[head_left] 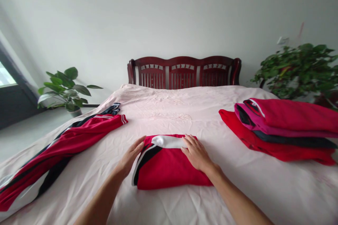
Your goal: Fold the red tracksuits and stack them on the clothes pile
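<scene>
A folded red jacket [169, 168] with black and white trim lies on the bed in front of me, a white band showing along its far side. My left hand [133, 153] rests against its far left corner, fingers stretched out. Flat on its far right part lies my right hand [195, 151], fingers extended over the end of the white band. Neither hand grips the cloth. The jacket's underside is hidden.
On the right of the bed stands a stack of folded clothes [290, 119], red, magenta and dark. Unfolded red and dark garments [68, 140] stretch along the left. A pink sheet [163, 112] covers the bed, with a wooden headboard [183, 74] behind. Potted plants [66, 86] flank it.
</scene>
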